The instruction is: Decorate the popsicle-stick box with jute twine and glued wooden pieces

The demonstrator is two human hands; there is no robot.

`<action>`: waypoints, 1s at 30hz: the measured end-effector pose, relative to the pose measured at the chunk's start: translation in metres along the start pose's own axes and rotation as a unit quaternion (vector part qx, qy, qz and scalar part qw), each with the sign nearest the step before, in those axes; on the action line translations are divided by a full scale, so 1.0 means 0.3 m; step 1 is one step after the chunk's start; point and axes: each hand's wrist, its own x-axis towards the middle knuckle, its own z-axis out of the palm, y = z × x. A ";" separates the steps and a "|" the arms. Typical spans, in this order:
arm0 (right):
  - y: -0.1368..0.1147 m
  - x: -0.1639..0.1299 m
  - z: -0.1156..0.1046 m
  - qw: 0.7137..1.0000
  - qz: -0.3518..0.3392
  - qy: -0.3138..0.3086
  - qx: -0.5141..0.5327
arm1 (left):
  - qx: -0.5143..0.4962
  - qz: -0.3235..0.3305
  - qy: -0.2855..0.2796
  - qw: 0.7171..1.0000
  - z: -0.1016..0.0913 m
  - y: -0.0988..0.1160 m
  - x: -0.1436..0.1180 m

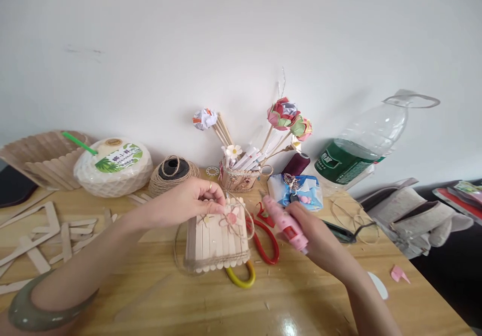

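Note:
A small holder of wooden craft sticks sits on the table, with twine round its lower edge. A pink flower and a small pale flower decorate its front. Over its top edge my left hand is pinched closed at the twine, which loops down on the right; the exact grip is partly hidden. My right hand is wrapped round a pink glue gun, its tip to the right of the holder. Red-handled scissors and a yellow handle lie close by.
Loose craft sticks lie at left. Along the wall stand a white coconut, a twine spool, a pen holder with paper flowers, a thread spool and a large bottle. Glasses lie at right.

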 end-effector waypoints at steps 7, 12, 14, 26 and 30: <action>-0.017 -0.012 0.004 0.990 -0.038 -0.133 0.029 | 0.012 -0.001 -0.041 0.999 -0.030 0.007 -0.016; 0.000 -0.030 -0.031 0.983 -0.041 -0.170 0.056 | 0.016 0.001 -0.050 0.999 -0.038 0.012 -0.021; 0.011 -0.038 -0.050 0.982 -0.042 -0.172 0.070 | 0.018 0.001 -0.049 0.999 -0.037 0.014 -0.023; -0.360 0.051 -0.006 0.989 -0.101 0.083 0.068 | -0.008 0.029 -0.046 0.998 -0.015 0.036 -0.045; -0.392 0.083 0.038 0.992 -0.105 0.075 0.015 | 0.004 0.034 -0.043 0.998 -0.014 0.040 -0.052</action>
